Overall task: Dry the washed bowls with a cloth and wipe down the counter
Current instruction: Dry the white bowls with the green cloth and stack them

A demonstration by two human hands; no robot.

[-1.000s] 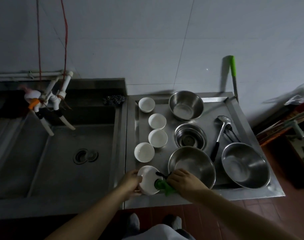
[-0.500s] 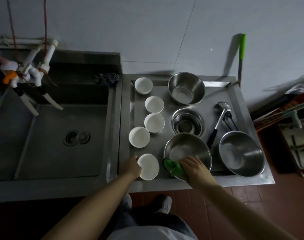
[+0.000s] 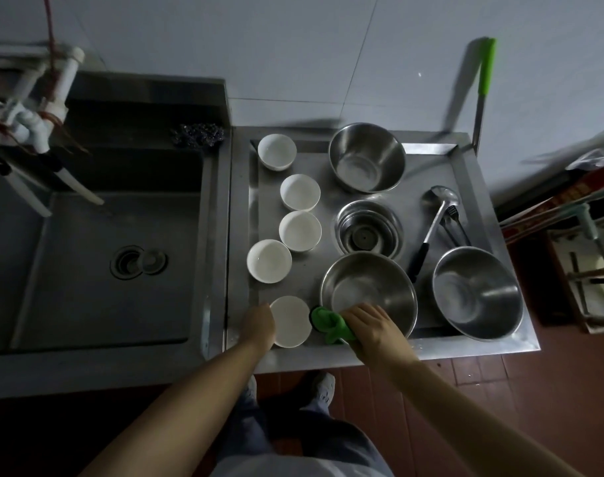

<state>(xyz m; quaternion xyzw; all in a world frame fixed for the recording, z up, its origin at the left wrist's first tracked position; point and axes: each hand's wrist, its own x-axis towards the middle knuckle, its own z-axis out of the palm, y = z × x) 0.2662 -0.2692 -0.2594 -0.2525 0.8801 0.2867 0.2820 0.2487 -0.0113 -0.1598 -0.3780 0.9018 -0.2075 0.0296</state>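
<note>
Left hand: the left hand point(image 3: 259, 327) sits at about 7 o'clock on the counter point(image 3: 472, 346); its fingers touch the left side of a white bowl point(image 3: 290, 321); how tightly they curl I cannot tell from here
Right hand: the right hand point(image 3: 372, 330) grips a green cloth point(image 3: 328, 325), fingers curled round it; the cloth bunches out to the left of the knuckles, just beside the white bowl and against the near rim of a steel bowl point(image 3: 369, 290)
White bowl: stands at the front edge of the counter, at 6 o'clock of the row; whether it is upright or turned over I cannot tell
Other bowls: four more white bowls point(image 3: 300, 230) run in a line toward 12 o'clock, all mouth up; the middle two touch
Steel ware: a second steel bowl point(image 3: 367, 158) at 12 o'clock; a stack of steel dishes point(image 3: 367, 227) in the centre; a third steel bowl point(image 3: 476, 292) at 4 o'clock, overhanging the raised edge
Ladle: a ladle point(image 3: 431, 225) lies at 2 o'clock, black handle pointing toward the near bowl
Sink: the sink point(image 3: 87, 270) lies at 9 o'clock, a scourer point(image 3: 197, 134) on its back corner
</note>
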